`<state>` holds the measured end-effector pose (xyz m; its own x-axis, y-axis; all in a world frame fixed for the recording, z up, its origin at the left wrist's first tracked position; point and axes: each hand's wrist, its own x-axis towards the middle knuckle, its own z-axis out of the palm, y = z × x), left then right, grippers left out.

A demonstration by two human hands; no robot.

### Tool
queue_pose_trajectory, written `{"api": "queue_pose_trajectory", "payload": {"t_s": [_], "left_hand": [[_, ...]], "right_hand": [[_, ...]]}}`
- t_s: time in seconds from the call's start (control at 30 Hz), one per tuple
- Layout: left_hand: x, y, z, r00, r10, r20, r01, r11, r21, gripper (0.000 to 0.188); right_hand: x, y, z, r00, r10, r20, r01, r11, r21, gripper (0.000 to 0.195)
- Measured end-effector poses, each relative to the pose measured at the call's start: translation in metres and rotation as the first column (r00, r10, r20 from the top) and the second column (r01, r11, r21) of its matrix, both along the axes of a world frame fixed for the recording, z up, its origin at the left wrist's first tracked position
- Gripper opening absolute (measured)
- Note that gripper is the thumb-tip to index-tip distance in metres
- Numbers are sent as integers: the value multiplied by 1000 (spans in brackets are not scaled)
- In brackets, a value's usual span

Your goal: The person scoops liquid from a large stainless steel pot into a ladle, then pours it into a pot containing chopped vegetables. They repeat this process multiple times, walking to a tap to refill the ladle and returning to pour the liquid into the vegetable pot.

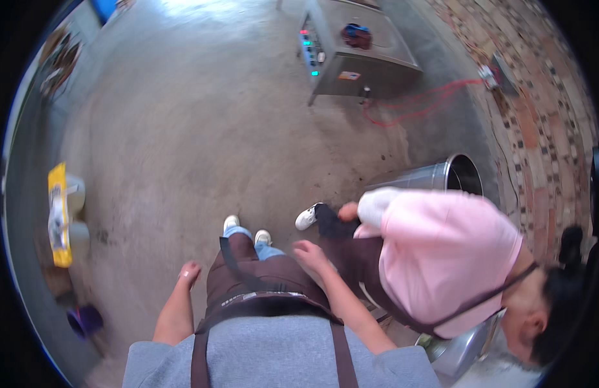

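Note:
My left hand (189,272) hangs beside my left hip, clear of the brown apron (285,274), with a pale band or patch at the wrist. Nothing shows in it; its fingers are partly curled and blurred. In front of my right thigh is my right hand (309,254), its fingers apart and holding nothing. Whether it touches the apron is unclear. Close on my right, a person in a pink top (449,252) and brown apron bends over a shiny metal vessel (462,351), largely hidden by their body. That person's hand (348,212) is near their knee.
Ahead right stands a stainless steel machine (357,72) with lit controls and a dark cloth bundle (356,36) on top. A red cable (416,109) runs to the wall. Nearby is a metal drum (420,175). Leftward are a yellow-and-white bag (60,213) and purple bucket (86,321).

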<state>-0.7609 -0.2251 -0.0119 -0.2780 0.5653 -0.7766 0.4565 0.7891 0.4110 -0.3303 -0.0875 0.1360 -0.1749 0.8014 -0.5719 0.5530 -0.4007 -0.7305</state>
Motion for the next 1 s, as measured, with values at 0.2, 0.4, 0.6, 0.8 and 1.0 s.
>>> {"api": "queue_pose_trajectory", "payload": {"t_s": [0.2,0.4,0.6,0.8,1.0], "left_hand": [[-82,165,-42,965,-241,104,253,743,-619,24],[106,518,-66,-533,-691,-488,844,-471,-255,19],[479,533,-53,-463,-702,-541,764,-626,158,25],[709,255,142,-869,-327,-372,78,-831,550,14],[869,158,189,-768,25,-640,-338,-865,372,16]], "right_hand": [[-30,58,20,917,-298,-264,336,935,111,27],[9,-84,-72,385,-906,173,922,373,-103,15],[-82,-242,-121,-213,-939,269,973,-228,-28,18],[-228,-216,-129,-705,-584,402,351,-780,-518,10],[-81,-48,-23,-588,-789,179,643,-590,-489,19]]}}
